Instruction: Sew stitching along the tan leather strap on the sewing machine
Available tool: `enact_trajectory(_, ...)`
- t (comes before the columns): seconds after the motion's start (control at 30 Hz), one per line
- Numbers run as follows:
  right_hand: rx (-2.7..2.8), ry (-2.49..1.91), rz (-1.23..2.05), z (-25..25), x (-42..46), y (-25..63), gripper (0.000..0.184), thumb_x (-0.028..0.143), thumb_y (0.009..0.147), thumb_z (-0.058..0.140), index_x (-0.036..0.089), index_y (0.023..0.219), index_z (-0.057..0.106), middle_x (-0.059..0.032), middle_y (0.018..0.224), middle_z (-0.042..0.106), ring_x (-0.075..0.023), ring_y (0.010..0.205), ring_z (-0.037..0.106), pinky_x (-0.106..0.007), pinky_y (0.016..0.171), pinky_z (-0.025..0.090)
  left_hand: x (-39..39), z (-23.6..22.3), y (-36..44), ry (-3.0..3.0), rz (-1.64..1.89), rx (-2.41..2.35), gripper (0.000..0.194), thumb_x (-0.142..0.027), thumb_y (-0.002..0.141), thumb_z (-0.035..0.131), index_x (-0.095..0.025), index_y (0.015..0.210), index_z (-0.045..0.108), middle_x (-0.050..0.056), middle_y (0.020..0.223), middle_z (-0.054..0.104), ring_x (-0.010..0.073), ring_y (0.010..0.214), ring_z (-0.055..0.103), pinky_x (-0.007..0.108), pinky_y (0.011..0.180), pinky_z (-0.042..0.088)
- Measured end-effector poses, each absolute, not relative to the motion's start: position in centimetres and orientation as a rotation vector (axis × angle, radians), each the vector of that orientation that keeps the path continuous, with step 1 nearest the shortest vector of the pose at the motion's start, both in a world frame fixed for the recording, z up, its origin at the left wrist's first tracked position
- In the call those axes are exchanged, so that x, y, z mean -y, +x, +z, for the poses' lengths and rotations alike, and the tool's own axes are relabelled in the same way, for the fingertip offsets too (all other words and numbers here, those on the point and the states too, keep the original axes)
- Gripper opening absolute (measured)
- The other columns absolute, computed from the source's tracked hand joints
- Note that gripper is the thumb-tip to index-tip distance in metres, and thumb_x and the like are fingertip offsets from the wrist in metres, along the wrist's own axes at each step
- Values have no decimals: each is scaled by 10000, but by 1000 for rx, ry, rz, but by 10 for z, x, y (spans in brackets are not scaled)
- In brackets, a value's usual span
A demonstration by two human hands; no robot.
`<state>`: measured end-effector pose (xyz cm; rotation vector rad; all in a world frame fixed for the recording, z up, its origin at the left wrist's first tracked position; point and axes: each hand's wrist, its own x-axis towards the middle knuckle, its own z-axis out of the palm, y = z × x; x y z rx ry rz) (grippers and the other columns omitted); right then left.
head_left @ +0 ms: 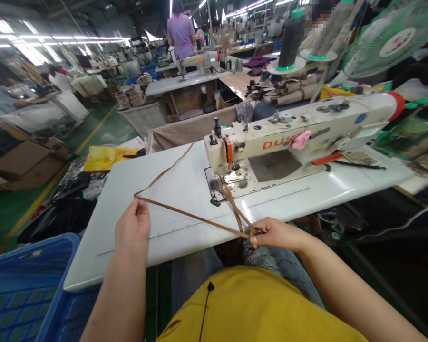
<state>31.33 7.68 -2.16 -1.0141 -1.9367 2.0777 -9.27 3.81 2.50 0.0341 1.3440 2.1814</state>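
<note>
A narrow brown strap (196, 217) is stretched between my two hands above the white sewing table (128, 171). My left hand (133, 221) pinches it near the table's left side, and from there a length runs back to the far edge. At the front edge my right hand (267, 233) is closed on the strap's other part. A small dark metallic object, too little to make out, shows at those fingers. From my right hand, loops of strap lead up to the needle area of the white sewing machine (306, 130).
A blue plastic crate (32, 285) stands at the lower left. Thread cones (292, 40) and a green fan (395, 40) are behind the machine. Yellow plastic (103, 158) and black bags lie left of the table. A person in purple (181, 35) stands farther back.
</note>
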Motion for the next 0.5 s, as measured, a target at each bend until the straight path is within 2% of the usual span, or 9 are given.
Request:
enact_trajectory(0.07, 1934, -1012, 2072, -21, -76, 313, 504, 655, 742, 792, 154, 747, 741, -24, 733, 699, -168, 724, 601, -299, 773, 455, -36, 24, -93, 141, 2180, -1392, 223, 72, 924, 531, -97, 810, 620, 53, 955, 626, 77, 893, 668, 159, 863, 604)
enact_trajectory(0.13, 1921, -1016, 2067, -21, -76, 313, 507, 657, 741, 789, 152, 749, 748, -25, 738, 701, -166, 727, 603, -293, 769, 457, -32, 21, -89, 249, 2139, -1436, 159, 47, 857, 643, -109, 832, 656, 50, 951, 636, 100, 915, 666, 199, 924, 595)
enact_trajectory(0.23, 1915, -1014, 2055, -18, -74, 312, 515, 658, 744, 787, 144, 757, 755, -17, 725, 683, -142, 687, 568, -272, 709, 438, -18, 16, -73, 507, 1848, -1502, 174, -50, 746, 808, -114, 889, 733, 56, 889, 667, 110, 808, 638, 163, 768, 569)
enact_trajectory(0.3, 1910, -1019, 2064, -15, -73, 311, 527, 664, 760, 776, 138, 776, 752, 9, 660, 621, -106, 599, 488, -248, 612, 383, -6, 14, -55, 756, 1401, -1484, 208, -237, 777, 849, -100, 914, 774, 72, 803, 669, 122, 716, 610, 179, 644, 524)
enact_trajectory(0.4, 1897, -999, 2113, -8, -70, 306, 545, 678, 810, 731, 134, 827, 743, 60, 542, 472, -78, 502, 378, -226, 516, 287, 12, 15, -14, 981, 695, -1306, 437, -524, 879, 758, -96, 962, 795, 88, 764, 671, 135, 651, 590, 228, 605, 474)
enact_trajectory(0.5, 1969, -889, 2138, 1, -61, 293, 487, 621, 881, 673, 138, 874, 735, 58, 537, 477, -89, 501, 442, -215, 520, 334, 23, 15, 30, 1058, 576, -1189, 481, -605, 911, 698, -139, 1016, 755, 63, 810, 676, 132, 668, 581, 240, 625, 433)
